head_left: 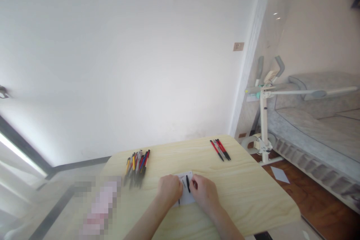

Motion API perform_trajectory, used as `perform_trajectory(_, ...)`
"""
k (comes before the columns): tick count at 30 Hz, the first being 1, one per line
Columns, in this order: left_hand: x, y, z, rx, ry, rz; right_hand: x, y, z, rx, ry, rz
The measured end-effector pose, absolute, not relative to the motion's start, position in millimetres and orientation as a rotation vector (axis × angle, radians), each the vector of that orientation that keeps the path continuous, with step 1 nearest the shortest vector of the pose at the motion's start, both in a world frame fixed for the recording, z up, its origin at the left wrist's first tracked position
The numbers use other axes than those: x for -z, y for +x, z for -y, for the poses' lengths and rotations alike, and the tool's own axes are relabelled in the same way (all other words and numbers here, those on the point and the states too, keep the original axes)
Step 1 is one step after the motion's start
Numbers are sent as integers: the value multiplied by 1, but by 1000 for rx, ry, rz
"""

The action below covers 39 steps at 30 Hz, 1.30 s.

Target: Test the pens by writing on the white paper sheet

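Both my hands rest on a white sheet of paper in the middle of a light wooden table. My left hand is curled into a loose fist on the paper's left part, and a thin dark tip shows below it. My right hand is closed, its fingertips pinching a black pen part that lies over the paper. A bundle of several coloured pens lies to the left of my hands. A small group of red and black pens lies at the far right of the table.
A white wall stands behind the table. To the right are an exercise machine with a white post and a grey mattress on a dark wood floor. A blurred pink patch covers the table's left front.
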<state>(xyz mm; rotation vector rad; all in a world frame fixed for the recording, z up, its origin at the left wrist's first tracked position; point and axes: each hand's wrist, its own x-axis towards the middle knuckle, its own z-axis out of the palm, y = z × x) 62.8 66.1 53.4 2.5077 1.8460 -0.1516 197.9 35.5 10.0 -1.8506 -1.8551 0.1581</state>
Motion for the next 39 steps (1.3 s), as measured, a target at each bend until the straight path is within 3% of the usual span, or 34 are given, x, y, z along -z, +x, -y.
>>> perform_trajectory(39,-57,55,-68,103,2475,-1872,-6,198,-36,-136,-1835,1858)
